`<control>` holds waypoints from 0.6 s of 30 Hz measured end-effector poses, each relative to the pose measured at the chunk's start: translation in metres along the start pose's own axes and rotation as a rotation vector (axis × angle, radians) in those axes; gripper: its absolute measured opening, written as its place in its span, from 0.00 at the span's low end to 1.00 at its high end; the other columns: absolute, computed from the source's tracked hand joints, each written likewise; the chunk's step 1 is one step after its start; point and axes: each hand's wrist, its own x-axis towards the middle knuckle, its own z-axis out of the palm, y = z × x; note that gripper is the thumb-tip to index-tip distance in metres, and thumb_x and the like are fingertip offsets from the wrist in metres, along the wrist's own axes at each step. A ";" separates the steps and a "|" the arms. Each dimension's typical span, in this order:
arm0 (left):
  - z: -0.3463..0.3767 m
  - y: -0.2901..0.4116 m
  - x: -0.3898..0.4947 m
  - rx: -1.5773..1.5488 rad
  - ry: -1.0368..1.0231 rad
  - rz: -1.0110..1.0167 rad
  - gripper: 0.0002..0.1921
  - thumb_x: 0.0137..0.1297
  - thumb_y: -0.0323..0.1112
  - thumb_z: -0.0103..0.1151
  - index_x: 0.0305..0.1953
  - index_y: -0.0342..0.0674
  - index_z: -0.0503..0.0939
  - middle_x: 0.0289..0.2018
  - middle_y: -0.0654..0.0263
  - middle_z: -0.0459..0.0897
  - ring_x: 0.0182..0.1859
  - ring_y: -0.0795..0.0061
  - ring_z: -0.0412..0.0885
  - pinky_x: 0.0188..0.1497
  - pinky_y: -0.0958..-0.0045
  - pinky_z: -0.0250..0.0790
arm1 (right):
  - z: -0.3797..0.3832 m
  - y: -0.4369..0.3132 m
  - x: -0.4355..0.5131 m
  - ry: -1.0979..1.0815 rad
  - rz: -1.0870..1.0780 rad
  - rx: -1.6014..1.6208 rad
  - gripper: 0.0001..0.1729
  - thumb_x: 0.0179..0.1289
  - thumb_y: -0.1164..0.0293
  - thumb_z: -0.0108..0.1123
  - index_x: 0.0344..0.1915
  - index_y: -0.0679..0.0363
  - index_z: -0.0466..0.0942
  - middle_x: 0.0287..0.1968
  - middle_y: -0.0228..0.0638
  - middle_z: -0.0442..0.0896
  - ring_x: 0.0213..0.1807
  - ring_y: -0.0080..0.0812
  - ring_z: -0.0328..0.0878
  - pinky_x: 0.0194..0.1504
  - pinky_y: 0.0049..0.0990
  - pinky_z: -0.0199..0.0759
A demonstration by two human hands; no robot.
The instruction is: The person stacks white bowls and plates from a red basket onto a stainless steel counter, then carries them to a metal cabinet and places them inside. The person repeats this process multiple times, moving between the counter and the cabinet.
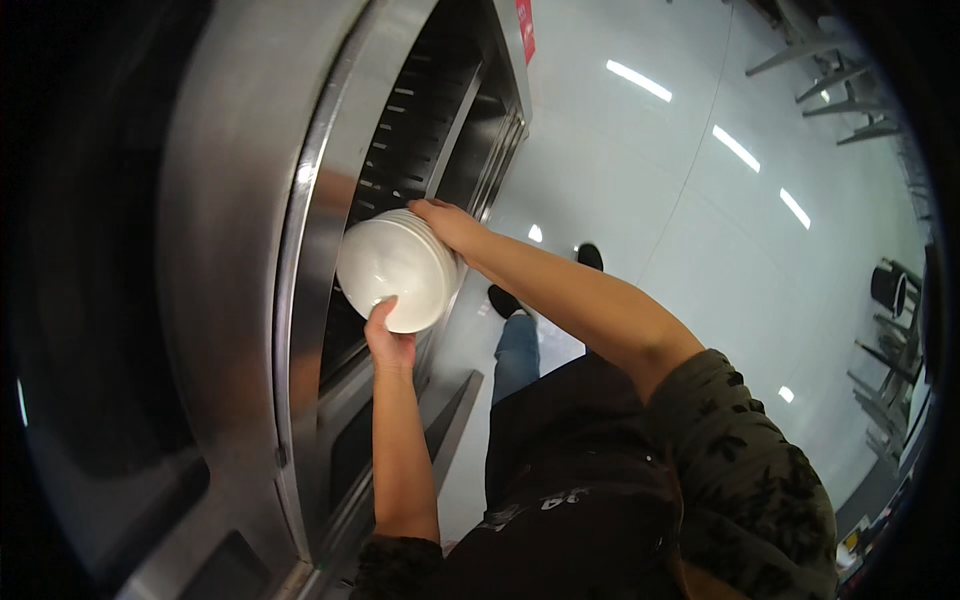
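Observation:
Both of my hands are on a stack of nested white bowls (394, 270), tilted at the opening of a stainless steel cabinet (341, 150). My left hand (391, 341) grips the stack from the near side, its thumb lying over the nearest bowl. On the far side, my right hand (448, 227) wraps around the several stacked rims, with some fingertips hidden behind them. Past the bowls, the cabinet's dark interior (420, 112) shows rows of slots in its wall. I cannot tell whether the stack touches a shelf inside.
A panel (459, 420), possibly an open door, juts out below the opening near my left forearm. Pale glossy floor (600, 165) reflects the lights. Chairs (840, 82) stand at the far right, with a black bucket-like container (889, 289) among furniture below them.

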 end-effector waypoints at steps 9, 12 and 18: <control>-0.022 0.023 0.076 -0.049 -0.122 0.110 0.36 0.53 0.35 0.52 0.64 0.28 0.57 0.60 0.50 0.67 0.61 0.46 0.68 0.58 0.35 0.64 | 0.055 0.022 0.127 -0.059 -0.314 -0.865 0.28 0.70 0.53 0.32 0.59 0.51 0.72 0.59 0.48 0.74 0.60 0.52 0.69 0.61 0.44 0.60; -0.020 0.019 0.086 -0.101 -0.090 0.135 0.35 0.54 0.36 0.50 0.63 0.27 0.57 0.61 0.49 0.67 0.62 0.45 0.67 0.60 0.34 0.61 | 0.069 0.020 0.140 -0.029 -0.334 -0.916 0.24 0.70 0.56 0.34 0.58 0.49 0.71 0.61 0.43 0.72 0.62 0.50 0.68 0.61 0.41 0.63; -0.021 0.019 0.092 -0.071 -0.080 0.142 0.31 0.60 0.43 0.49 0.64 0.38 0.60 0.61 0.56 0.68 0.62 0.53 0.68 0.60 0.42 0.65 | 0.038 0.025 0.062 0.264 -0.891 -0.701 0.26 0.67 0.59 0.45 0.62 0.57 0.67 0.62 0.40 0.69 0.66 0.45 0.61 0.67 0.44 0.53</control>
